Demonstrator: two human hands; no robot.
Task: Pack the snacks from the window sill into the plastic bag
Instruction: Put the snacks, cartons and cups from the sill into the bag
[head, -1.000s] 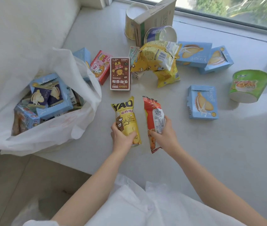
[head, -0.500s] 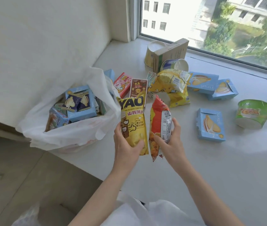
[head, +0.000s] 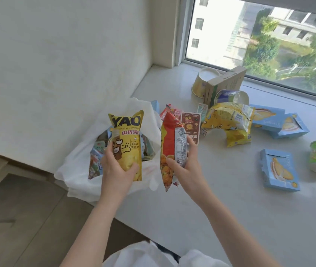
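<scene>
From the head view, our left hand [head: 117,168] grips the yellow pouch [head: 129,143] upright over the plastic bag [head: 72,170], and our right hand [head: 184,166] grips the red packet [head: 169,149] just beside the bag's rim. To do this well, we should lower each snack into the open mouth, among the boxes already inside, before releasing. More snacks wait on the window sill [head: 230,209].

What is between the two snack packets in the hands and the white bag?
Nothing visible. The left hand holds the yellow YAO snack packet right in front of the open white plastic bag; the right hand holds the red-orange snack packet beside its rim. The bag already holds boxes, though.
</scene>
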